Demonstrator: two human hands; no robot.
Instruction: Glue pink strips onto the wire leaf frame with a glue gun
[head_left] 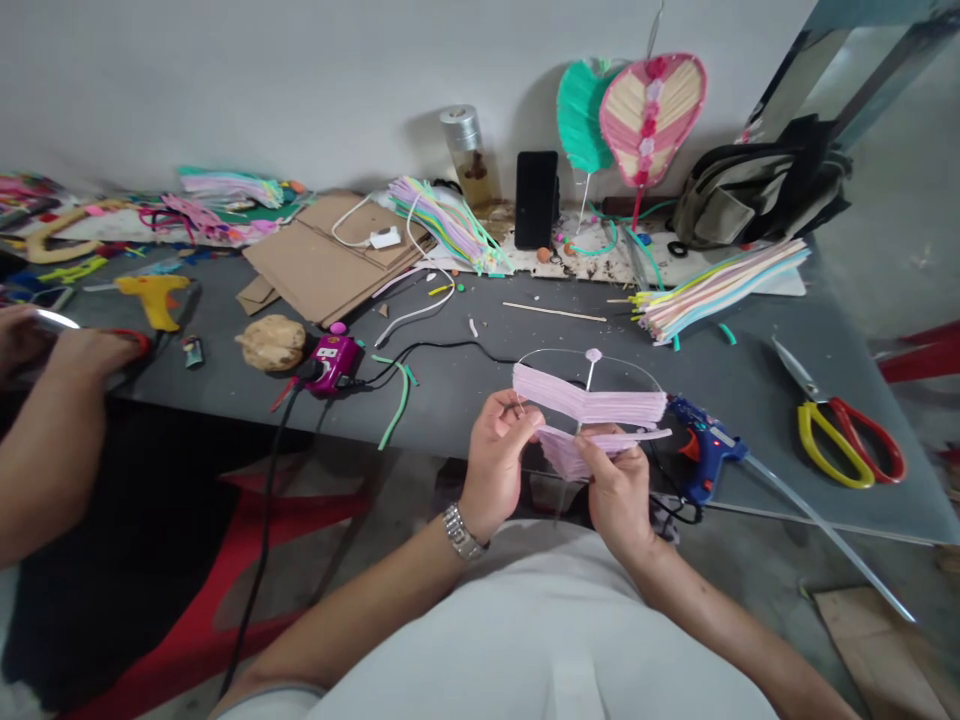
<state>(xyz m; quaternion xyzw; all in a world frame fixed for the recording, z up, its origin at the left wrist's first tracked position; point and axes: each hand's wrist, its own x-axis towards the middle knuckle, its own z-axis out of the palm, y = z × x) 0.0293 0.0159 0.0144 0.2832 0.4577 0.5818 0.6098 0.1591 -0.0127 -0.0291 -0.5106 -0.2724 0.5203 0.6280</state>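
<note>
Between my hands is a small wire-framed fan [553, 392] partly covered with rows of lilac pipe cleaners. Its thin wire loop shows bare at the far end, around a lilac-tipped stem. My left hand [496, 455] pinches the left side of the fan. With thumb and fingers, my right hand [616, 480] grips a lilac pipe cleaner [651, 436] laid across the fan; its end sticks out to the right. A blue glue gun [705, 450] with a long clear glue stick lies just right of my right hand.
Scissors [836, 430] lie at the right. Pipe-cleaner bundles [720, 295], a phone [536, 200], a bottle [466, 155] and finished leaf-shaped fans [652, 120] stand or lie along the back. A purple power socket [334, 364] trails cables at left. A co-worker's hands [82, 355] are at far left.
</note>
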